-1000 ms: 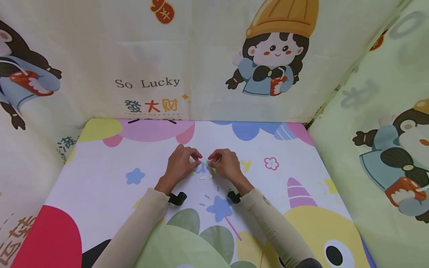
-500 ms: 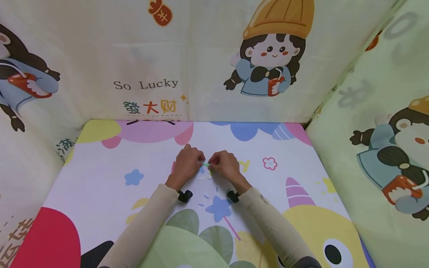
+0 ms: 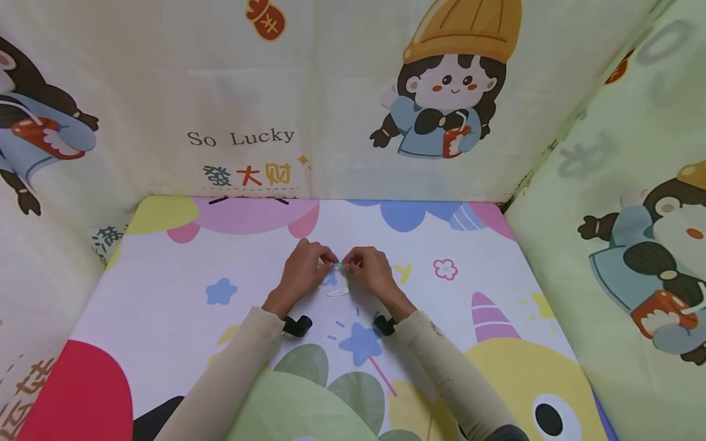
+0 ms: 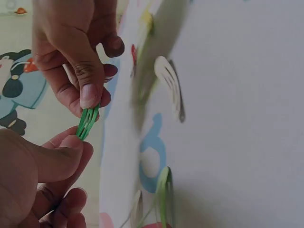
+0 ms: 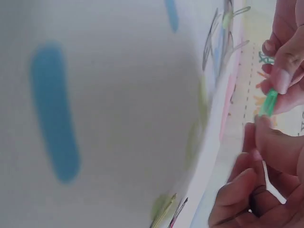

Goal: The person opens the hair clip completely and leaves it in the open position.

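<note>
A green snap hair clip (image 4: pixel 87 122) is stretched between my two hands, raised above the table. My left hand (image 3: pixel 302 268) pinches one end of it between thumb and fingertips. At the other end, the thumb and fingers of my right hand (image 3: pixel 371 269) hold the clip, covering its tip. Just in front of the hands a white hair clip (image 3: pixel 338 293) lies on the tabletop. A light green hair clip (image 4: pixel 165 197) is near the left hand in the left wrist view, with a pale clip (image 4: pixel 137 206) beside it.
A yellow clip (image 4: pixel 148 23) and a small red piece (image 4: pixel 133 54) lie beyond the white clip in the left wrist view. The table cover (image 3: pixel 165 294) carries printed cartoons. Printed cloth walls (image 3: pixel 342 110) stand at the back and both sides.
The left hand first moved in close over the clip, then shifted slightly back left. Both hands now hold the green clip by its ends; the white clip has stayed put.
</note>
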`<state>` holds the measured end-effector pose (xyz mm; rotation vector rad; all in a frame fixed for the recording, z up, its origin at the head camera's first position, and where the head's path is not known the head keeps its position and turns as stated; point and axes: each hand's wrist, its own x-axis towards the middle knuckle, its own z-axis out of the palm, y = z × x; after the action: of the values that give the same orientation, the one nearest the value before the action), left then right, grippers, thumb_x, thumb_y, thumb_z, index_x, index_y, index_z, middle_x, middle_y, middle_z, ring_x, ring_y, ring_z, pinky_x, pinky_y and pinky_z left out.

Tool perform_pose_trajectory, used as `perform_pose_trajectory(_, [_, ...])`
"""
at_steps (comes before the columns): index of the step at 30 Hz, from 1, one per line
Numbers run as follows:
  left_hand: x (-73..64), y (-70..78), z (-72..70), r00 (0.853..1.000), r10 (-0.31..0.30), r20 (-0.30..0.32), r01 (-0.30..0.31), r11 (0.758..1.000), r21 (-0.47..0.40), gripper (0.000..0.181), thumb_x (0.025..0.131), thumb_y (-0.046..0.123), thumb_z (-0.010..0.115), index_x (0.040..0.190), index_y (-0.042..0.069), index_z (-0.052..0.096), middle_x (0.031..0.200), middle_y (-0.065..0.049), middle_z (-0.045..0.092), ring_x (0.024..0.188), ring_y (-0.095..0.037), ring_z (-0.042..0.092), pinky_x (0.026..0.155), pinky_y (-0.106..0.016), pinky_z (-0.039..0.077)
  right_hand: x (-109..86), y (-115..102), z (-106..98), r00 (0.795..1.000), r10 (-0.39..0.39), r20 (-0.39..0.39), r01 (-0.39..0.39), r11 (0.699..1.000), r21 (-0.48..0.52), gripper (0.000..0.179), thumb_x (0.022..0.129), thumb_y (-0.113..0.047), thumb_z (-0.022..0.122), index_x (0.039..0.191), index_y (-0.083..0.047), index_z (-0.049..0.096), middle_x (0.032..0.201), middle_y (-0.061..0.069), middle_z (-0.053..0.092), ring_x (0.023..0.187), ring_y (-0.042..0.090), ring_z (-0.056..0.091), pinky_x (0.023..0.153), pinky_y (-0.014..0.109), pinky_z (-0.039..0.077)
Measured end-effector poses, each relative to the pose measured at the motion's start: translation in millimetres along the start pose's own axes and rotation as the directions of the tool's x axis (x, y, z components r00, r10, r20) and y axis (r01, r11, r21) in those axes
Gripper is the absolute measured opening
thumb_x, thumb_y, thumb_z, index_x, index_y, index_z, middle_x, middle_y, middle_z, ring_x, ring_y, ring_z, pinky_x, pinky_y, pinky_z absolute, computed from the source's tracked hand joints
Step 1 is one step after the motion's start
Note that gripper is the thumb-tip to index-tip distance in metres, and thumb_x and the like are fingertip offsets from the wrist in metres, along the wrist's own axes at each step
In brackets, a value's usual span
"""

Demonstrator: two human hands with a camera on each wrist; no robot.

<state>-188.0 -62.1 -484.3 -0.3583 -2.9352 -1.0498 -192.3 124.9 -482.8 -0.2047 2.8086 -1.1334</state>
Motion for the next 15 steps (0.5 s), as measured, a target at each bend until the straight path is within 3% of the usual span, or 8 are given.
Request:
perform_pose_trajectory(8, [-4.2, -0.5, -11.0, 0.998, 0.029, -0.059, -0.040, 0.981, -0.188, 0.019, 0.097, 0.007, 0.076, 0.110, 0.017, 0.085, 0.101, -0.002, 0.081, 0.097, -0.024, 0.059, 0.082, -0.036, 0.042, -0.5, 0, -6, 0.991, -0.116, -0.058, 0.123, 0.984, 0.130, 0.006, 0.097, -0.013, 0.078, 0.098, -0.008, 0.081, 0.087, 0.002, 0.076, 0.073, 0.015, 0.056, 0.068, 0.027, 0.045])
perform_pose_trajectory(12, [-7.6, 2.0, -16.1, 0.999, 0.007, -0.048, -0.021, 0.954, -0.300, 0.018, 0.099, 0.008, 0.074, 0.111, 0.016, 0.085, 0.101, -0.002, 0.081, 0.096, -0.023, 0.061, 0.083, -0.036, 0.040, -3.0, -3, -10, 0.989, -0.130, -0.070, 0.142, 0.971, 0.192, 0.004, 0.097, -0.011, 0.077, 0.098, -0.009, 0.080, 0.087, 0.004, 0.076, 0.072, 0.016, 0.055, 0.067, 0.025, 0.044])
perform_pose_trajectory(15, [-10.7, 3.0, -19.7, 0.999, -0.005, -0.033, -0.009, 0.918, -0.395, 0.017, 0.100, 0.010, 0.073, 0.111, 0.015, 0.084, 0.105, -0.002, 0.081, 0.097, -0.021, 0.064, 0.086, -0.036, 0.045, -4.5, -5, -12, 0.988, -0.134, -0.077, 0.149, 0.959, 0.240, 0.004, 0.097, -0.011, 0.076, 0.097, -0.010, 0.080, 0.089, 0.005, 0.077, 0.072, 0.015, 0.055, 0.065, 0.023, 0.042])
